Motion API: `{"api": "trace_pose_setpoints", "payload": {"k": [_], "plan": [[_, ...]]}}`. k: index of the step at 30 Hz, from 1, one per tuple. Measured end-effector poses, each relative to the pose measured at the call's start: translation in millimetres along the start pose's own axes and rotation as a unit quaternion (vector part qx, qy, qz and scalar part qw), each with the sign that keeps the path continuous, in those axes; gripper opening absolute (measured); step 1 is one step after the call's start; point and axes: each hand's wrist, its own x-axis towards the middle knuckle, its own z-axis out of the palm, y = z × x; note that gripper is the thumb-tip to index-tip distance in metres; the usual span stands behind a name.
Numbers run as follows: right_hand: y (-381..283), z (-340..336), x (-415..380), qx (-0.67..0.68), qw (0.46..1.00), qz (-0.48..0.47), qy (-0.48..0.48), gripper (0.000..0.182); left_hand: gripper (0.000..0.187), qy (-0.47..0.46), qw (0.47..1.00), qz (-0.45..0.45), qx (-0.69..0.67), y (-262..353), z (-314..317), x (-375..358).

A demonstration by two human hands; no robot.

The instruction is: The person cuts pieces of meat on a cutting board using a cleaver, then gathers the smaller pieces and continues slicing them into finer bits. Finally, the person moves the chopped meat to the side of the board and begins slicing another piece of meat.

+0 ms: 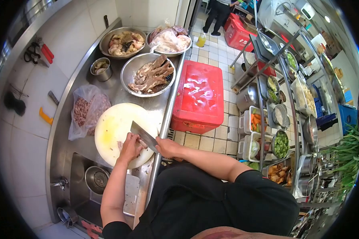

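Note:
My right hand [168,147] grips the handle of a cleaver [143,134], its wide blade tilted over the round white cutting board [111,123]. On the board my left hand [130,148] has its fingers curled against a small piece of pale meat [142,144], close to the blade. Some small scraps lie beside these fingers. Beyond the board stands a steel bowl [125,65] with long strips of browned-looking meat [151,75]. Left of the board, a clear plastic bag [101,101] holds small reddish-brown pieces.
Farther back are a bowl of meat pieces [125,43], a bowl with bagged meat [169,42] and a steel pot [101,69]. A sink [77,175] lies near my left arm. A red cooler box [199,95] stands beyond the counter edge. Shelves with vegetables line the right.

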Motion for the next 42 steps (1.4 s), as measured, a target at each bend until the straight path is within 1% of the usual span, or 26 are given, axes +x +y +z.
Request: {"api": "trace_pose_setpoints", "payload": {"k": [5,7,13,19,23,26,32,34,38,42], "plan": [[-5,3,6,0.014,1.000,0.001,0.014,0.032,0.052,0.004,1.000,0.006,0.004,0,2,0],[-4,4,6,0.013,1.000,-0.003,0.020,0.032,0.052,0.000,1.000,-0.008,0.009,3,1,0],[-1,12,7,0.013,0.999,-0.007,0.042,0.031,0.050,-0.012,1.000,-0.008,0.012,10,-6,1],[-8,9,3,0.015,0.999,-0.001,0.041,0.030,0.052,0.016,0.999,0.021,0.044,13,-4,-5],[-13,7,2,-0.005,0.999,-0.006,0.036,0.031,0.053,0.019,0.999,0.019,0.042,14,-6,-6],[-11,9,6,-0.011,0.999,-0.016,0.039,0.030,0.050,0.019,0.999,0.010,0.040,10,-4,-5],[-15,6,6,-0.020,0.999,-0.010,0.032,0.029,0.051,0.017,0.999,0.021,0.025,9,-7,-8],[-11,9,9,-0.021,0.999,-0.016,0.032,0.028,0.055,0.003,0.999,0.024,0.021,10,-9,-9],[-12,10,10,-0.025,0.999,-0.015,0.027,0.028,0.056,0.008,0.999,0.028,0.025,7,-6,-10],[-14,8,11,-0.032,0.999,-0.020,0.029,0.027,0.055,0.023,0.999,0.012,0.021,6,0,-10]]}}
